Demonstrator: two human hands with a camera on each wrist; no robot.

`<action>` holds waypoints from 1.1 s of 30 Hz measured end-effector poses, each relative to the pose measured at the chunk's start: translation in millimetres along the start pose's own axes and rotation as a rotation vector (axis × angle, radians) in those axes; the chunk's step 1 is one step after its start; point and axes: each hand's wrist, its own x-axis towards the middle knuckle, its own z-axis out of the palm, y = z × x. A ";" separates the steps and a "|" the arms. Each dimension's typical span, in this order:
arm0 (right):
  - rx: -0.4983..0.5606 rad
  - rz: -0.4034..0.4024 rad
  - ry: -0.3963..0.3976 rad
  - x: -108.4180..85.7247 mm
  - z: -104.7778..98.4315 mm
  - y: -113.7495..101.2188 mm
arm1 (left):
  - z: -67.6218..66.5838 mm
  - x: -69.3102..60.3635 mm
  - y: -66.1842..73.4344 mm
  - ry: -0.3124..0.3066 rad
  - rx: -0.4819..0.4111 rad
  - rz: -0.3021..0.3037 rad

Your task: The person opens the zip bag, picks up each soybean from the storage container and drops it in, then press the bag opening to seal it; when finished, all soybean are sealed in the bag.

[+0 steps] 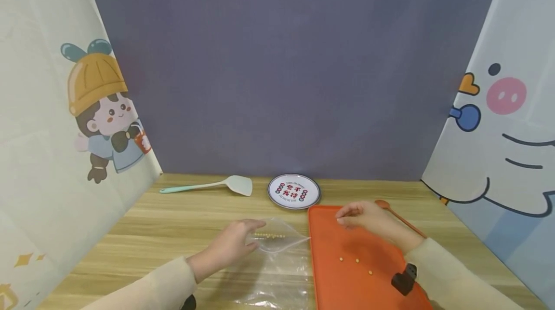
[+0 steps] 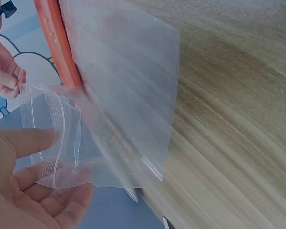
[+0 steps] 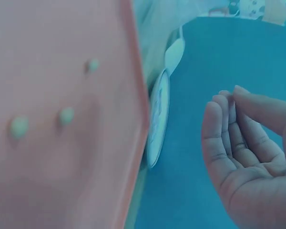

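My left hand [image 1: 234,245] grips the open mouth of a clear zip-lock bag [image 2: 133,86], thumb on one side and fingers on the other. Several small yellow soybeans [image 1: 270,236] show in a row through the bag's mouth. Over the orange tray [image 1: 329,233] hovers my right hand [image 1: 364,218], thumb and fingertips together. A tiny yellowish soybean [image 2: 15,88] shows at those fingertips in the left wrist view; the right wrist view hides it. Three soybeans, one of them in the middle [image 1: 357,261], lie apart on the tray.
Behind the bag stands an oval plate [image 1: 294,191] with red lettering. A white spatula with a green handle [image 1: 208,185] lies at the back left. Along the tray's right side rests a brown spoon [image 1: 401,217]. Printed cloth walls enclose the wooden table [image 1: 143,237].
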 end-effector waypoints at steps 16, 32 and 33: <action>0.113 -0.119 -0.024 39.3 59.0 -41.6 | -2.8 0.9 4.3 -0.014 -0.020 -0.010; 0.019 -0.154 -0.054 55.1 93.2 -62.9 | -5.5 3.9 3.8 -0.030 -0.079 -0.037; 0.019 -0.154 -0.056 55.3 93.6 -63.0 | -5.3 3.9 3.7 -0.031 -0.081 -0.038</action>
